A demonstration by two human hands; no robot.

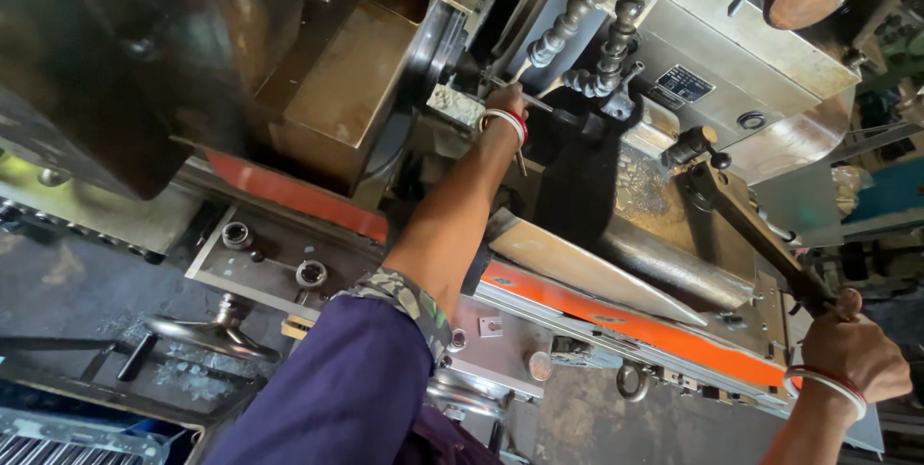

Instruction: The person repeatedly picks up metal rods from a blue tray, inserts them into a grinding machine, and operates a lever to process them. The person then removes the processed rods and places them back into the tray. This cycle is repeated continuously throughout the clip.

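1. The left hand (505,99) reaches far into the lathe, fingers closed around a slim rod-like part (539,107) just beside the chuck (445,46); what the fingertips grip is partly hidden.
2. The right hand (852,349), near right, is wrapped tight round the end of a long dark lever handle (751,229).
3. By my judgement, work is midway: the part sits at the chuck, both hands engaged, nothing released.
4. Segmented coolant hoses (606,12) hang just above the left hand; an orange guard strip (635,321) lies between the hands.
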